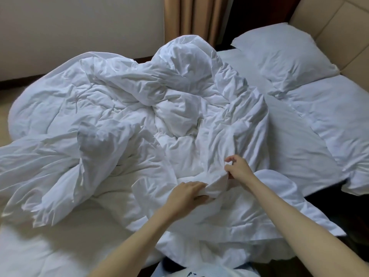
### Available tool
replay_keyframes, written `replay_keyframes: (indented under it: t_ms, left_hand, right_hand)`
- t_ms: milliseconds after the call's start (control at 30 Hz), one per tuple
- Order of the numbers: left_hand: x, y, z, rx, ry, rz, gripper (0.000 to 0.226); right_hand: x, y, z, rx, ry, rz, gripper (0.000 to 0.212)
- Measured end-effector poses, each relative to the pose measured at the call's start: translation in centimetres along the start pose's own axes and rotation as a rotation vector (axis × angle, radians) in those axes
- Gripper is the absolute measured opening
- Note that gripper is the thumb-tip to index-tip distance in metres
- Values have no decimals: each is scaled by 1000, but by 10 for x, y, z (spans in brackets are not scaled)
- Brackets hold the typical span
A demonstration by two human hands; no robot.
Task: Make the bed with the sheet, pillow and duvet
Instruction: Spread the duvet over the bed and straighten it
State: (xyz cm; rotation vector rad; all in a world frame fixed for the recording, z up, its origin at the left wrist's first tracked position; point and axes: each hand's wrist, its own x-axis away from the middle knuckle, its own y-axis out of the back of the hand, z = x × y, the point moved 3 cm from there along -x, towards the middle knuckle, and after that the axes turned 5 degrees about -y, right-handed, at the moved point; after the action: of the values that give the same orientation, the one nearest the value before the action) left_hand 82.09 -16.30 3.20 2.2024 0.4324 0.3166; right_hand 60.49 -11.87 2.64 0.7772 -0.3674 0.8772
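Note:
A white duvet (127, 108) lies crumpled in a big heap across the middle and left of the bed. My left hand (187, 194) grips a bunched fold of the duvet near the front edge. Just to the right, my right hand (238, 166) pinches the same fold a little higher. Two white pillows lie at the head of the bed on the right: one (283, 54) against the headboard and another (327, 116) nearer to me. A strip of flat white sheet (279, 120) shows between the duvet and the pillows.
A beige padded headboard (343, 37) runs along the upper right. Tan curtains (191, 19) hang behind the bed, beside a pale wall (79, 27). Part of the duvet hangs over the near edge by my legs. Dark floor shows at the lower right (355, 216).

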Motion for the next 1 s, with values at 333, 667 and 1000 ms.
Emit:
replay_keyframes:
  t_ms: [333, 667, 1000]
  left_hand:
    - [-42, -2, -12, -125, 247, 65, 45]
    - [-176, -4, -101, 291, 228, -281, 30]
    - [-338, 1, -197, 540, 170, -530, 26]
  right_hand:
    - [14, 79, 2, -39, 211, -258, 10]
    - [-30, 228, 40, -170, 351, -424, 8]
    - [-98, 378, 95, -391, 465, -438, 19]
